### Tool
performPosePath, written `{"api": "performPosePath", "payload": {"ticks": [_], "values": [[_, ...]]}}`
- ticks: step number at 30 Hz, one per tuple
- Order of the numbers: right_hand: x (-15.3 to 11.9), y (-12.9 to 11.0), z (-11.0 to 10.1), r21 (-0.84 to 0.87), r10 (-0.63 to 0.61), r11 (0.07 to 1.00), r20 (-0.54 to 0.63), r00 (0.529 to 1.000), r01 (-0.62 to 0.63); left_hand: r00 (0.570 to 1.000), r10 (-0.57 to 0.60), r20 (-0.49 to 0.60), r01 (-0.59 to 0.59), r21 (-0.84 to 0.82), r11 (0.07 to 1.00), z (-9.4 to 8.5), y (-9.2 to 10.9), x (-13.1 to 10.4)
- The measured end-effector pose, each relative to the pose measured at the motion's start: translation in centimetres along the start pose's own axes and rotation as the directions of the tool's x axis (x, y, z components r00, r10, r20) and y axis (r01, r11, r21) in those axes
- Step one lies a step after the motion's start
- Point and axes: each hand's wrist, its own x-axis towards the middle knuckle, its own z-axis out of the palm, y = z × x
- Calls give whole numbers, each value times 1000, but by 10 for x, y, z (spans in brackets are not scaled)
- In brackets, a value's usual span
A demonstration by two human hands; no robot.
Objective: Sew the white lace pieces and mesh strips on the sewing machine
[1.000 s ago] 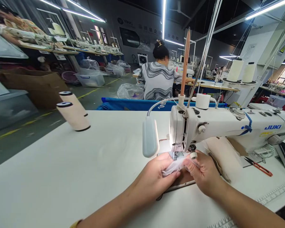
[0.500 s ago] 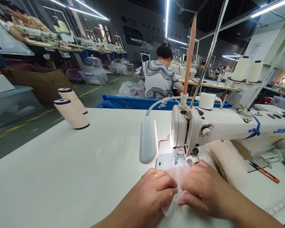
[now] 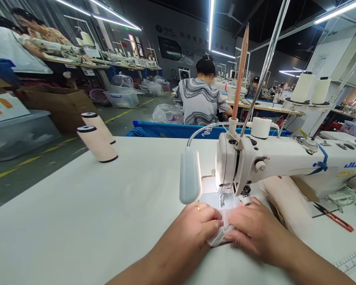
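A small piece of sheer white fabric (image 3: 222,236) lies under the needle area of a white sewing machine (image 3: 273,152). My left hand (image 3: 197,225) grips its left side, fingers curled and pressed together, with a ring on one finger. On the opposite side my right hand (image 3: 255,227) pinches the fabric, thumb tucked below the fingers. Both hands sit just in front of the presser foot (image 3: 223,199), where the machine's light falls. Part of the fabric is hidden beneath my fingers.
Left of the needle hangs a grey lamp (image 3: 190,176). Two thread cones (image 3: 97,143) stand at the table's far left. Beige fabric (image 3: 287,202), red-handled thread snips (image 3: 335,217) and a clear ruler (image 3: 351,255) lie to the right. A person (image 3: 199,93) sits ahead.
Both hands have moved slightly forward toward the presser foot with the fabric, and less of it shows in front of them. The whole view has shifted a little.
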Motion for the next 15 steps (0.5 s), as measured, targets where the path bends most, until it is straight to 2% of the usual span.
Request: {"api": "performPosePath", "payload": {"ticks": [4, 10, 12, 15], "values": [[2, 1, 0, -29, 51, 998, 37, 998, -49, 1000, -29, 10, 30, -13, 999, -2, -3, 2], [2, 3, 6, 12, 89, 996, 71, 993, -90, 997, -73, -4, 73, -17, 997, 11, -15, -4], [2, 4, 12, 2, 72, 997, 7, 997, -72, 992, -123, 17, 124, -72, 990, 11, -18, -3], [6, 6, 17, 5, 78, 997, -153, 985, -79, 956, -251, 152, 278, -197, 940, 4, -18, 4]]}}
